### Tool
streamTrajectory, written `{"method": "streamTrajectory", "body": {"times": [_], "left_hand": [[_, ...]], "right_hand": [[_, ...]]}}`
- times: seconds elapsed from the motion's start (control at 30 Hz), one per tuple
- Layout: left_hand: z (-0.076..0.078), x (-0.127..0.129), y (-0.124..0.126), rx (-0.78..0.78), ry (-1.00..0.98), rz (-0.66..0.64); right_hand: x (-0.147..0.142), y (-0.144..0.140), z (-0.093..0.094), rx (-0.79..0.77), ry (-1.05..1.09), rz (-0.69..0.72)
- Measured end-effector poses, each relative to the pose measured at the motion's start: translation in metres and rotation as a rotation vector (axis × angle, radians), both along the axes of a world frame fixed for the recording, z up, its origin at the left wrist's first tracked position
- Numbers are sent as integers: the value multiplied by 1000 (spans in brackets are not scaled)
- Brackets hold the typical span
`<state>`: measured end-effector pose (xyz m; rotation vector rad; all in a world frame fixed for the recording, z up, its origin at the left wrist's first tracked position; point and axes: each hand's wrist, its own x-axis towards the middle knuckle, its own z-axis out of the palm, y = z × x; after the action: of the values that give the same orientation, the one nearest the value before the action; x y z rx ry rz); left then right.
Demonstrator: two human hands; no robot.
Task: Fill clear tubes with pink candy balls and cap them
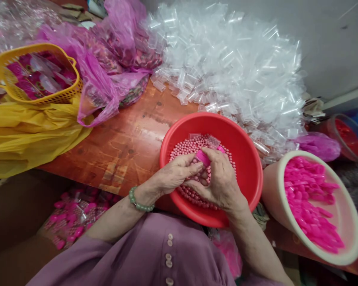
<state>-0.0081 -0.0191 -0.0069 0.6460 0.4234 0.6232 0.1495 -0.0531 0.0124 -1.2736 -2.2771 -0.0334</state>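
Both hands meet over a red plastic basin (246,167) that holds many small pink beads (185,147). My left hand (173,174), with a green bead bracelet (136,201) at the wrist, is closed round a small clear container with pink beads inside. The fingers hide much of that container. A bright pink cap (203,157) sits at its upper end, and my right hand (223,180) grips it with thumb and fingers. Clear plastic tubes (213,140) lie on the beads behind the fingers. Another bright pink piece (220,149) shows beside the right fingers.
A large heap of clear plastic tubes (232,59) lies behind the basin. At right stands a cream bucket (350,222) of pink caps (310,198). Left are a yellow basket (55,95), purple bags (101,91) and a yellow bag (26,135). Filled pink-capped containers (74,214) lie below the table edge.
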Motion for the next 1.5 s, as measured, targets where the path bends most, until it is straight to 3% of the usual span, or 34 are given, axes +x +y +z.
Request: {"method": "streamTrajectory", "body": {"times": [0.23, 0.47, 0.83, 0.93, 1.03, 1.13, 1.3, 1.5], "left_hand": [[1, -1, 1, -19, 3, 24], [-1, -2, 1, -41, -75, -26], [-3, -3, 0, 20, -91, -57], [-2, -2, 0, 51, -66, -11], [2, -2, 0, 86, 36, 49], [5, -2, 1, 180, 93, 29], [5, -1, 2, 334, 148, -28], [6, -3, 2, 402, 239, -117]], "right_hand": [[2, 1, 2, 31, -141, 13], [-4, 3, -1, 136, -63, -7], [-2, 2, -5, 82, -35, 7], [1, 3, -2, 0, 53, 63], [5, 4, 6, -191, 170, 104], [8, 3, 13, -334, 347, 39], [8, -2, 11, -358, 598, -189], [11, -4, 7, -401, 689, -175]]}}
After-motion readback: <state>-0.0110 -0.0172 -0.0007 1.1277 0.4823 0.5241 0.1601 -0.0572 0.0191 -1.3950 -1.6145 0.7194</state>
